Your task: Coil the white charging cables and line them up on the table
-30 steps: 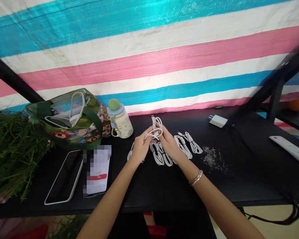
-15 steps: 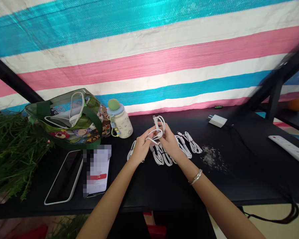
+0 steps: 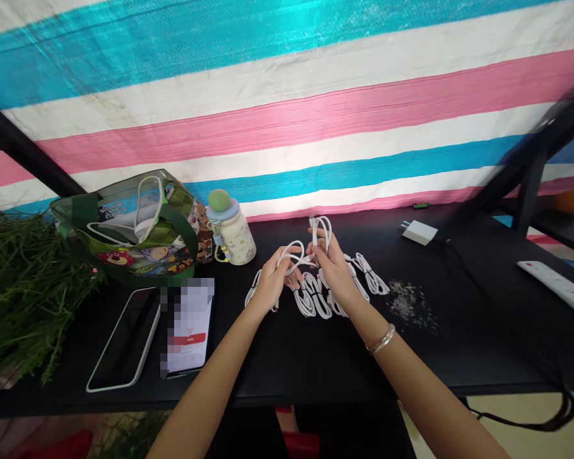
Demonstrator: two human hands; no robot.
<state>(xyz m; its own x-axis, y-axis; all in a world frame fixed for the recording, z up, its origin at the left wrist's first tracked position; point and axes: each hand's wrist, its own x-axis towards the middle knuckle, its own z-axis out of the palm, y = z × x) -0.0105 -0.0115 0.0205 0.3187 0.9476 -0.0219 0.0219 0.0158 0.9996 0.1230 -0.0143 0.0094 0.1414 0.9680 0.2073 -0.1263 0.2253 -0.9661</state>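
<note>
A white charging cable (image 3: 294, 248) is held in loops between my two hands above the table. My left hand (image 3: 272, 277) is closed on the loops at one end. My right hand (image 3: 331, 260) pinches the other loops, and a plug end sticks up above its fingers. Beneath and around the hands lie several coiled white cables (image 3: 316, 296) bound with black ties. One tied bundle (image 3: 370, 274) rests to the right of my right hand, and another (image 3: 253, 290) is partly hidden behind my left hand.
On the left stand a green see-through bag (image 3: 143, 255), a bottle (image 3: 239, 236) and leafy greens (image 3: 19, 299). Two phones (image 3: 124, 341) lie in front. To the right are a white charger (image 3: 419, 233), pale crumbs (image 3: 411, 305) and a power strip (image 3: 559, 287).
My hands have moved slightly apart, my right hand shifting right and up. The cable loops that were bunched together are now spread, with a strand stretched between both hands.
</note>
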